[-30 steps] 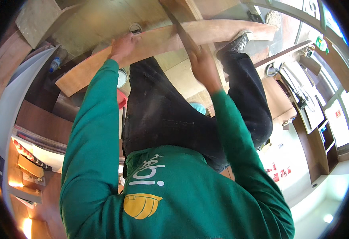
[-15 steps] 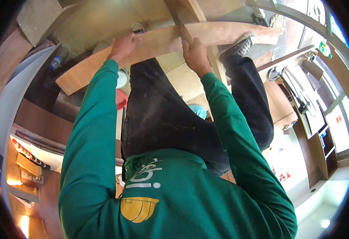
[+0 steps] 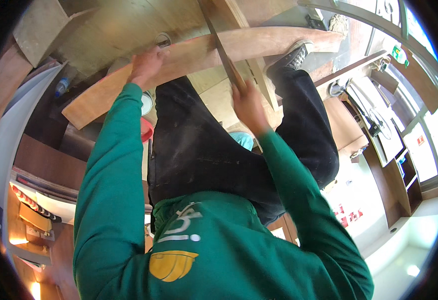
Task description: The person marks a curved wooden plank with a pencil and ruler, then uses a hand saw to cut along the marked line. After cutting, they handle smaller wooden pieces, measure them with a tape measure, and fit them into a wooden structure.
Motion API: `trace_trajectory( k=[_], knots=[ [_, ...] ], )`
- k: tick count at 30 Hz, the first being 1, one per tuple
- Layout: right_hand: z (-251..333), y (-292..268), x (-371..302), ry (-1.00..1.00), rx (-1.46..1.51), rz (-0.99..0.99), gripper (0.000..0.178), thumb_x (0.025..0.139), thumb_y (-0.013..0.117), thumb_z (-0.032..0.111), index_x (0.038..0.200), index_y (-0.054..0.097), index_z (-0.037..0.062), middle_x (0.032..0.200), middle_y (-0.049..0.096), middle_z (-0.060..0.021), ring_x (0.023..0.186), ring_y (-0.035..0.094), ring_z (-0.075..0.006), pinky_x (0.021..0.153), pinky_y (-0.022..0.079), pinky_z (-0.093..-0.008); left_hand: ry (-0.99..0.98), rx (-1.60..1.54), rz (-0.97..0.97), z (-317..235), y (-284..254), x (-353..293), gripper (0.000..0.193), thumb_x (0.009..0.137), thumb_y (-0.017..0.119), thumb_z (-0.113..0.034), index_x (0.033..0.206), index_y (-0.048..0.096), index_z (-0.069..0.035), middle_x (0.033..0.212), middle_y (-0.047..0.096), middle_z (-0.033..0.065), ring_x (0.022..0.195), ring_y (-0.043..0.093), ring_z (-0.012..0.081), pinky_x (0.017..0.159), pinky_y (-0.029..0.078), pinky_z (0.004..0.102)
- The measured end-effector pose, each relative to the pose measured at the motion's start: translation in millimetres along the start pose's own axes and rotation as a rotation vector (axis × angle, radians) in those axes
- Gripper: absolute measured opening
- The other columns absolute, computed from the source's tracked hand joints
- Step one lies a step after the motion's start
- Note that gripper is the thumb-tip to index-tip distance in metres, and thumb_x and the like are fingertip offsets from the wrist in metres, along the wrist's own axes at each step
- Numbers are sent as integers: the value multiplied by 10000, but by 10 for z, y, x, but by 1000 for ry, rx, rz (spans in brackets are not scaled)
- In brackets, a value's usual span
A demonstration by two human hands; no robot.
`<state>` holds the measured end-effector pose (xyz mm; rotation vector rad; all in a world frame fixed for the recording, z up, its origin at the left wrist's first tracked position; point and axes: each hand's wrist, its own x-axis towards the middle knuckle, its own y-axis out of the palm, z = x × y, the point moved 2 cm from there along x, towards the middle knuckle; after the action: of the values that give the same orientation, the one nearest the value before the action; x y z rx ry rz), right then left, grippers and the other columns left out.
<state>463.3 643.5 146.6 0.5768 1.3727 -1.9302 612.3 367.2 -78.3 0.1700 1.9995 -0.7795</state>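
Observation:
A long, pale wooden board point(image 3: 189, 57) lies crosswise in front of me. My left hand point(image 3: 146, 65) is closed over its top edge toward the left end. In my right hand point(image 3: 250, 107) is the handle of a handsaw point(image 3: 224, 55), fingers wrapped round it. The saw's long blade crosses the board near its middle and points away from me. Motion slightly blurs the blade, and I cannot tell how deep it sits in the wood. My dark shoe point(image 3: 296, 56) overlaps the board's right part.
Beneath the board, a light timber piece point(image 3: 261, 82) runs away from me. A red bowl point(image 3: 146, 130) and a white round lid point(image 3: 147, 103) are beside my left leg. A plastic bottle point(image 3: 63, 87) lies at the left. Shelving point(image 3: 394, 185) stands at the right.
My right hand has drawn the saw back toward me and lower, so more of the blade shows on my side of the board. My left hand stays on the board.

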Motion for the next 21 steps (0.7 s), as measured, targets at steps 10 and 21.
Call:
trace_trajectory(
  k=[10, 21],
  knots=[
    [629, -1237, -1305, 187, 39, 119, 267, 1026, 681, 209, 1157, 607, -10, 907, 702, -332, 952, 704, -543, 791, 572, -532, 56, 29, -106, 216, 90, 116, 574, 1075, 472, -602, 1226, 655, -79, 1342, 672, 184, 1268, 608, 435, 1051, 458, 583],
    [111, 257, 587, -80, 62, -108, 339, 1033, 670, 276, 1035, 597, -55, 837, 653, -371, 869, 652, -580, 717, 503, -623, 106, -20, -47, 61, -35, 7, 562, 1086, 440, -572, 1196, 651, -62, 1246, 698, 236, 1164, 652, 471, 1018, 447, 614]
  ],
)
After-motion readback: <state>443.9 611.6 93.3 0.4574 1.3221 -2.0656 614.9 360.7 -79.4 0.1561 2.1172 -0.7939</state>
